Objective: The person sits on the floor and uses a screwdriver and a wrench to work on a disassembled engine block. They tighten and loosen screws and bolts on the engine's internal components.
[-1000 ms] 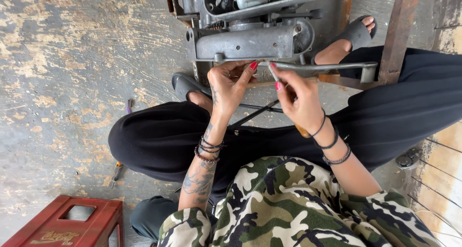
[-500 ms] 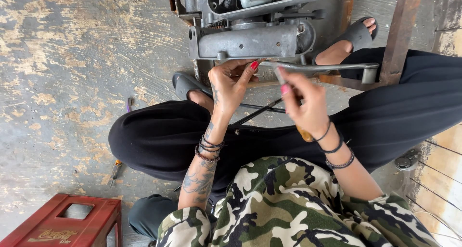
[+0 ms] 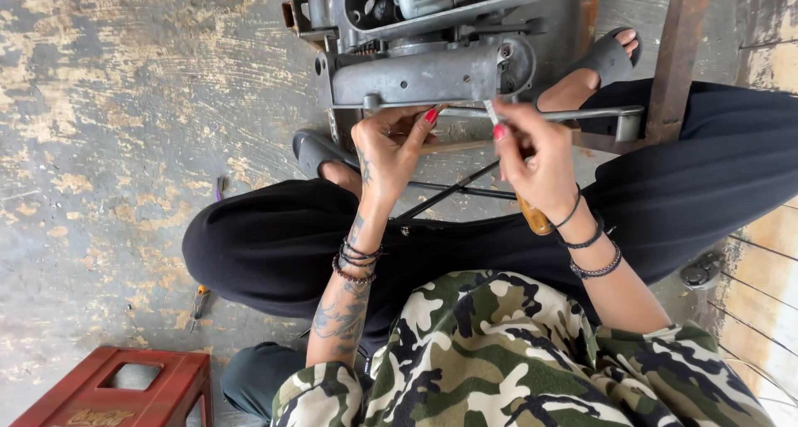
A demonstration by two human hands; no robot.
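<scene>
Fingers (image 3: 499,115) at grey machine (image 3: 424,74) lower edge, bare floor (image 3: 125,103) leftward

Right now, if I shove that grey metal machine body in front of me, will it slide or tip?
The grey metal machine body looks like thick cast metal, so probably heavy and rigid. It seems to rest in a rusty frame, so it likely resists sliding. The left hand touches its lower edge.

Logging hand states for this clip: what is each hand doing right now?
Left hand: fingers curled against the grey metal machine body, gripping its lower edge.
Right hand: closed on a wooden-handled tool, tip near the machine.
</scene>
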